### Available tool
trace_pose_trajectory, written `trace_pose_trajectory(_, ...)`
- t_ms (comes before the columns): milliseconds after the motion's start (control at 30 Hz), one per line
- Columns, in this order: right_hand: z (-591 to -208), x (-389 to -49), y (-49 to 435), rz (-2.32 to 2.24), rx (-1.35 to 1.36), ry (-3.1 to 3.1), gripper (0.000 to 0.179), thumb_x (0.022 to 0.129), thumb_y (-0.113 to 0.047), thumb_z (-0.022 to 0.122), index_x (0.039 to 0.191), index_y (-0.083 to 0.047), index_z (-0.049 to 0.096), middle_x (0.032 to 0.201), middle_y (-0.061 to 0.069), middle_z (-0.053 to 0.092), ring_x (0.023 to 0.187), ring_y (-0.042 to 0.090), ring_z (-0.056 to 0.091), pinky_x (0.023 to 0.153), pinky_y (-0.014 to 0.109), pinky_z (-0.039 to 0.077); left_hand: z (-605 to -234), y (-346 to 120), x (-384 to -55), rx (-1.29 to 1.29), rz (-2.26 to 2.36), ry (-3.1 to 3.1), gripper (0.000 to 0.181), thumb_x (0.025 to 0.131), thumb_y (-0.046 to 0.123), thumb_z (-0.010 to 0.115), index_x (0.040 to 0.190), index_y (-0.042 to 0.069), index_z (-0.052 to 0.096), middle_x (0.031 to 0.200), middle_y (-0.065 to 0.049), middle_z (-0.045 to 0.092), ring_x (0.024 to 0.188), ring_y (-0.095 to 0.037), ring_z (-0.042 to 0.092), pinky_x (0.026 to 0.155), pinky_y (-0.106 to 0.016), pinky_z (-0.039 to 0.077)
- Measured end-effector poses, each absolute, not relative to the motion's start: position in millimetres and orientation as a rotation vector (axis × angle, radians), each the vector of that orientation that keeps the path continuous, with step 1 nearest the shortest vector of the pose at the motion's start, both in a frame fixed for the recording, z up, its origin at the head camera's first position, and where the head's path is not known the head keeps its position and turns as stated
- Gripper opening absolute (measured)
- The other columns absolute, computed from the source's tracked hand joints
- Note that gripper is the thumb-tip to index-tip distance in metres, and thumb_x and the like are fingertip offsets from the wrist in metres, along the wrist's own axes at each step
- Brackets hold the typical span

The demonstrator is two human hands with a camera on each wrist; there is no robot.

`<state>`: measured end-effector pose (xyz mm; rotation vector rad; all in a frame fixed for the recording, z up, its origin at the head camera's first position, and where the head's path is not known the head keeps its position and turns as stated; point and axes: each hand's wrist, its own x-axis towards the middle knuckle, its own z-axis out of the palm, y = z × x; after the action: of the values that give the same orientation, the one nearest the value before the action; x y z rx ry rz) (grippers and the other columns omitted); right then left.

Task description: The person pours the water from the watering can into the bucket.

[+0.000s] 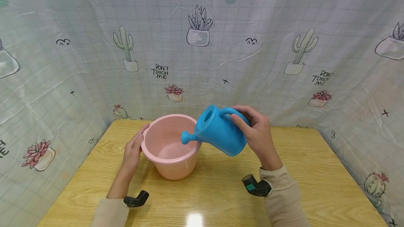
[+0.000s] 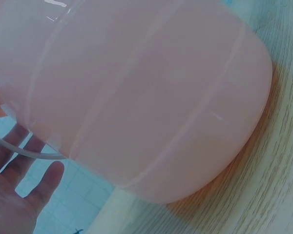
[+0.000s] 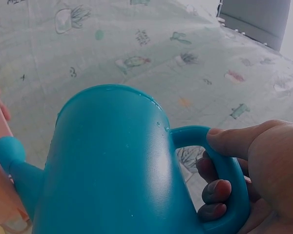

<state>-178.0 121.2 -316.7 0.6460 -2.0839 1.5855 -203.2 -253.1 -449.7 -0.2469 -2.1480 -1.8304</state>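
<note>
A pink plastic basin [image 1: 175,169] stands on the table, its inside partly visible from above. My left hand [image 1: 133,149] is at its left side, with fairly straight fingers against the outside near the rim. In the left wrist view, a thin curved grey strip [image 2: 41,155] crosses in front of those fingers [image 2: 20,165]. My right hand [image 1: 257,132] grips the handle of a blue watering can [image 1: 221,134], fingers curled through the loop. Tilted left, the can has its round spout head [image 1: 187,137] over the basin's opening. Droplets dot the can; no stream is visible.
The wooden table [image 1: 303,164] extends to both sides of the basin. A cactus-print cloth [image 1: 246,62] hangs behind and along the sides. Black wrist cameras [image 1: 136,199] are strapped over both beige sleeves [image 1: 281,192].
</note>
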Motion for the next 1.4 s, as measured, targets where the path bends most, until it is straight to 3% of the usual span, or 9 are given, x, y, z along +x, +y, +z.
trace_pose_trajectory(700,-313.0,-182.3,119.3,1.587,0.641,-2.102,0.025,0.093,-0.012,0.064,0.118,-0.005,0.065,0.114,0.012,0.067,0.102,0.005,0.063,0.093,0.03,0.053,-446.2,-253.4,-206.1,-0.223,-1.851,-2.167,0.045,0.107,0.035,0.03,0.148,0.023,0.041,0.155,0.001,0.039,0.132,0.007,0.041,0.099,-0.007,0.039)
trace_pose_trajectory(1000,-310.8,-184.4,117.3,1.593,0.663,-2.095,0.025,0.093,-0.011,0.064,0.117,-0.003,0.065,0.114,0.013,0.067,0.102,0.005,0.063,0.092,0.025,0.053,-444.8,-254.3,-207.2,-0.235,-1.828,-2.183,0.046,0.106,0.041,0.03,0.148,0.025,0.041,0.155,0.003,0.038,0.133,0.005,0.041,0.1,-0.007,0.039)
trace_pose_trajectory(1400,-308.1,-186.1,117.0,1.604,0.657,-2.092,0.025,0.093,-0.01,0.064,0.116,-0.002,0.065,0.113,0.013,0.067,0.101,0.006,0.064,0.093,0.028,0.054,-443.4,-254.5,-209.6,-0.224,-1.836,-2.19,0.048,0.105,0.044,0.03,0.148,0.025,0.042,0.155,0.004,0.038,0.135,0.004,0.039,0.1,-0.006,0.038)
